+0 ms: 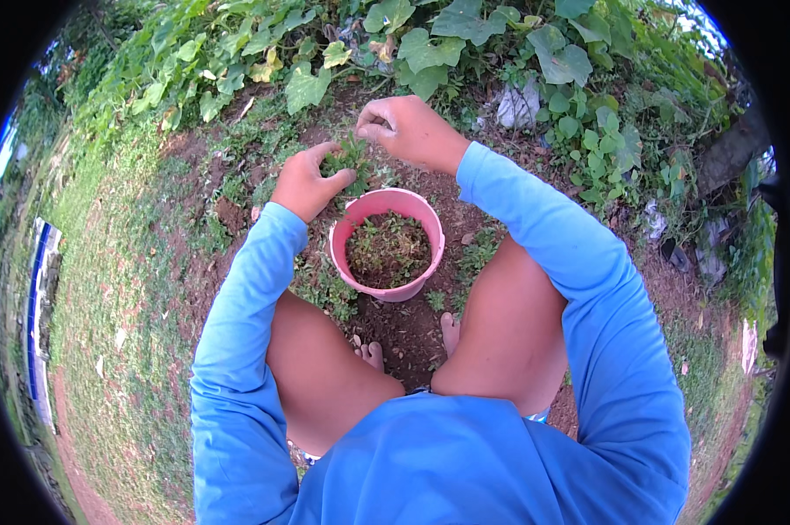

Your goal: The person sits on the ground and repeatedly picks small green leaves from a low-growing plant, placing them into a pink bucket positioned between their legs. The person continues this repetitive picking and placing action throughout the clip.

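A bunch of small leafy green weeds sits between the thumb and fingers of my left hand, just beyond the bucket's far rim. Above and to the right of that bunch is my right hand, its fingers curled towards the thumb. Whether anything is pinched in its fingertips is too small to tell. Between my legs stands a pink plastic bucket on bare soil. Pulled weeds, green and brownish, lie inside it below the rim.
Broad-leaved vines grow thickly along the far side. A crumpled white plastic bag lies among them at the right. Low weeds cover the soil beside the bucket. My bare feet are close behind it. Grass spreads to the left.
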{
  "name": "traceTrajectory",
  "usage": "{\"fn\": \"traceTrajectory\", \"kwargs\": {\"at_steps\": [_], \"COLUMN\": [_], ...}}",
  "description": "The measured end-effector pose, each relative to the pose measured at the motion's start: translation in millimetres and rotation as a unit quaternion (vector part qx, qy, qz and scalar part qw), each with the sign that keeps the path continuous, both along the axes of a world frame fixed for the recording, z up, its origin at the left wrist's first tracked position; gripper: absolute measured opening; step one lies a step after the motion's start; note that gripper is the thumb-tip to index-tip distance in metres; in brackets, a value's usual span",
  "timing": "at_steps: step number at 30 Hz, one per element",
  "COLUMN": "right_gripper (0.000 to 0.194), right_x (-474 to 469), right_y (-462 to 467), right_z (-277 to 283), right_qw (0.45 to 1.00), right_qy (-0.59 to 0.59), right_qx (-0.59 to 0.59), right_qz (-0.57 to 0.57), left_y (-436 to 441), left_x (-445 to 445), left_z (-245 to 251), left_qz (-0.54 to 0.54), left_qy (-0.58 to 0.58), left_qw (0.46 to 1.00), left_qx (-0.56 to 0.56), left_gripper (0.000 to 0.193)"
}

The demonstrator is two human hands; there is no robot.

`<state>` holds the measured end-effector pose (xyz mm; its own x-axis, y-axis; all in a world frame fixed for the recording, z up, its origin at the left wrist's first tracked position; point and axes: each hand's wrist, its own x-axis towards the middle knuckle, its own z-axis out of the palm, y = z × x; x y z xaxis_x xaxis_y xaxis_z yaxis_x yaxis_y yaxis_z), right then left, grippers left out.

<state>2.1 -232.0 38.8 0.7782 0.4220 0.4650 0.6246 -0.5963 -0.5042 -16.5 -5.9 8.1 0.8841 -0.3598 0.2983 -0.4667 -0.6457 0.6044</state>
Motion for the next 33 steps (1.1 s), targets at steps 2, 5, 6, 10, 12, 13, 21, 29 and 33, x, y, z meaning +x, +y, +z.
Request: {"fn": "traceTrajectory", "kwargs": {"at_steps": [2, 5, 6, 10, 12, 13, 21, 29, 33], "right_gripper": [0.020, 0.021, 0.023, 0.019, 0.019, 0.019, 0.026, 0.026, 0.025], "right_x": [0, -1, -4, -7, -9, -11, 1, -7, -9], "right_y": [-4, -12, -12, -1, 5, 7, -9, 0, 10], "right_z": [3, 8, 6, 3, 0, -2, 1, -4, -7], "right_qw": [0.999, 0.995, 0.992, 0.993, 0.995, 0.995, 0.992, 0.994, 0.998], "right_qy": [-0.001, 0.074, 0.075, -0.044, -0.035, -0.034, 0.069, 0.050, -0.009], "right_qx": [0.036, -0.046, -0.051, -0.002, -0.040, -0.058, 0.019, -0.008, -0.043], "right_qz": [0.001, 0.058, 0.090, 0.114, 0.082, 0.073, 0.100, 0.096, 0.035], "left_y": [3, 8, 9, 6, 2, 1, 13, 13, 7], "left_x": [1, 5, 6, 4, 2, 1, 4, 6, 7], "left_z": [-1, -4, -4, -3, -1, 0, 3, 4, 0], "left_qz": [0.004, -0.012, -0.008, -0.026, -0.046, -0.055, -0.060, -0.014, -0.052], "left_qy": [-0.021, -0.078, -0.060, -0.054, -0.063, -0.055, -0.047, 0.074, 0.131], "left_qw": [1.000, 0.997, 0.998, 0.998, 0.997, 0.997, 0.997, 0.990, 0.970], "left_qx": [0.021, 0.006, 0.017, 0.007, -0.006, -0.002, 0.007, -0.121, -0.196], "left_gripper": [0.055, 0.054, 0.054, 0.053, 0.052, 0.052, 0.046, 0.036, 0.031]}}
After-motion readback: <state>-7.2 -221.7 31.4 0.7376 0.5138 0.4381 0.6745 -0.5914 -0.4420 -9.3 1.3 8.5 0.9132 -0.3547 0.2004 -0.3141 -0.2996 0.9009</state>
